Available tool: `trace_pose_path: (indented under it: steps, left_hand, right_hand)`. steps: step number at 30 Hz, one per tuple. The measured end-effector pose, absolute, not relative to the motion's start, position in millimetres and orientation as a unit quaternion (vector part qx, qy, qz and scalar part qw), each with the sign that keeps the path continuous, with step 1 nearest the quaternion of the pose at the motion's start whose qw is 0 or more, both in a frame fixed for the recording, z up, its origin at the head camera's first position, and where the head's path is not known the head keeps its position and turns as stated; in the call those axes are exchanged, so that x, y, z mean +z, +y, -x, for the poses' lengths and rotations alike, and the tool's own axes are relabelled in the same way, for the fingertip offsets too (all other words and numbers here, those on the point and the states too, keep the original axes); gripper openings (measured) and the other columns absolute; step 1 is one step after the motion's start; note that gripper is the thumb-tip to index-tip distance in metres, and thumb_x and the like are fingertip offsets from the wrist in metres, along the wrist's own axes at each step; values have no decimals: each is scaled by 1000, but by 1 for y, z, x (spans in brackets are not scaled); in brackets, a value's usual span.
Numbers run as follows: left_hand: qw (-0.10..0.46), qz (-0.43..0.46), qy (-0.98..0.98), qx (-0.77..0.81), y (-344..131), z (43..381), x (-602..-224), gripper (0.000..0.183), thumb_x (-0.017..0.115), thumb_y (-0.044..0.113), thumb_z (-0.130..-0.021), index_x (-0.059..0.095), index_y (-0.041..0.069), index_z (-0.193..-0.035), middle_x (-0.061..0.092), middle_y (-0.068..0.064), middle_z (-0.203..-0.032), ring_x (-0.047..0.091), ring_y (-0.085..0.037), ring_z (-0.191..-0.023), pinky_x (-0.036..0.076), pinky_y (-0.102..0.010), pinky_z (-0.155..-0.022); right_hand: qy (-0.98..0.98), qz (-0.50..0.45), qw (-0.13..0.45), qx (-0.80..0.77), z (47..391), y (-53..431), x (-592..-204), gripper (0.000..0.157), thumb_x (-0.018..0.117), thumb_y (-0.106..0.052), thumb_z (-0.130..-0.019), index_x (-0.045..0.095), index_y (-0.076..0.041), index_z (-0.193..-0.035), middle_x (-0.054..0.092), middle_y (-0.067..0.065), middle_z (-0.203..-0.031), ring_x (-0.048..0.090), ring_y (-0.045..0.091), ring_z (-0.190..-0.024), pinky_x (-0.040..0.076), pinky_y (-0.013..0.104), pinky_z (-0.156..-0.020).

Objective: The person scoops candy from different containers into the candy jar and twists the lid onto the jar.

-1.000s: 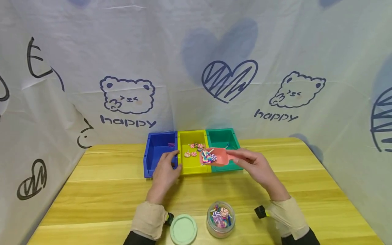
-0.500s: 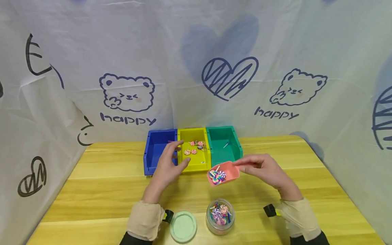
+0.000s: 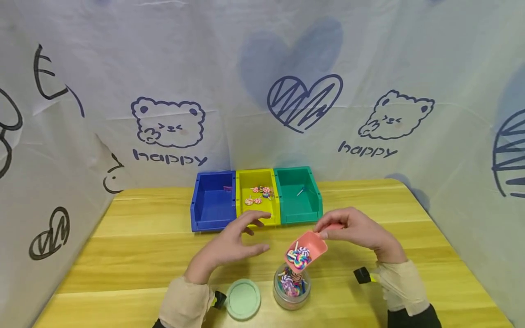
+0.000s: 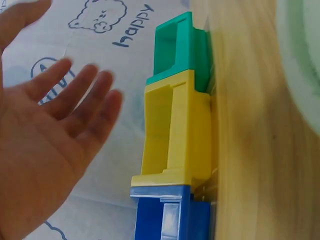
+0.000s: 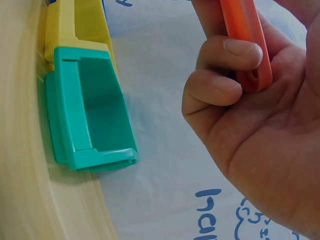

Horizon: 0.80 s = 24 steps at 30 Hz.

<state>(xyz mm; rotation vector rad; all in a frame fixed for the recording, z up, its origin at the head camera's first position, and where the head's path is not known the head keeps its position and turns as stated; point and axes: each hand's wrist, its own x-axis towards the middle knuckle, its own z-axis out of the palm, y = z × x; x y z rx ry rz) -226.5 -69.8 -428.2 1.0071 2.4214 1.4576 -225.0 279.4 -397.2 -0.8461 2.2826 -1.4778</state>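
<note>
My right hand [image 3: 361,230] grips the handle of a pink scoop [image 3: 315,246]; the right wrist view shows fingers curled round that handle [image 5: 245,30]. Several swirl lollipop charms [image 3: 300,257] lie in the scoop, whose front edge overlaps the far rim of a clear jar [image 3: 292,300]. More colourful lollipop charms [image 3: 289,286] fill the jar. To the left, my left hand [image 3: 227,248] hovers with fingers spread and holds nothing; its palm shows in the left wrist view. A light green round lid [image 3: 243,299] lies on the table beside the jar.
Three joined bins stand at the back: blue [image 3: 213,225], yellow [image 3: 258,214] and green [image 3: 302,217]. Several lollipop charms [image 3: 257,200] lie in the yellow bin, a small blue piece in the green, a purple one in the blue. A printed white cloth [image 3: 254,146] hangs behind the wooden table [image 3: 143,255].
My right hand has brought the loaded scoop from over the yellow and green bins back towards me, to the jar. The left hand has left the bins' edge and come nearer the jar.
</note>
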Motion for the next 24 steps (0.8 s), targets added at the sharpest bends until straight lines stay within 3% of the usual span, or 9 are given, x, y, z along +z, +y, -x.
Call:
trace_pose_path:
  steps: [7,11,17,24]
  left_hand:
    - [188,-372,804,424,-58,215,-433,75,90,25,-81,55,18,-147,54,1,-147,56,-30,-127,49,-40,-102]
    - [229,-387,801,396,-47,211,-439,74,94,23,-76,60,18,-141,59,2,-140,58,-20,-122,50,-33,-101]
    - [265,-387,788,399,-36,205,-445,72,97,21,-72,64,21,-136,61,12,-129,56,-5,-115,52,-26,-97]
    - [285,-375,777,417,-32,203,-447,72,93,7,-74,62,14,-139,62,8,-131,59,-4,-112,53,-24,-98]
  right_hand:
    - [798,296,188,-489,228,280,-400,12,73,-9,-97,77,-5,-107,74,11,-100,64,18,-82,58,29,-76]
    - [803,294,197,-480,227,280,-400,11,75,-10,-95,78,-7,-105,73,11,-96,61,15,-77,56,27,-72]
    - [812,299,200,-459,221,278,-394,10,77,-13,-94,79,-10,-103,72,7,-95,59,15,-74,55,25,-68]
    - [829,310,182,-428,218,271,-391,10,79,-15,-92,79,-15,-102,71,-2,-94,58,12,-75,54,24,-66]
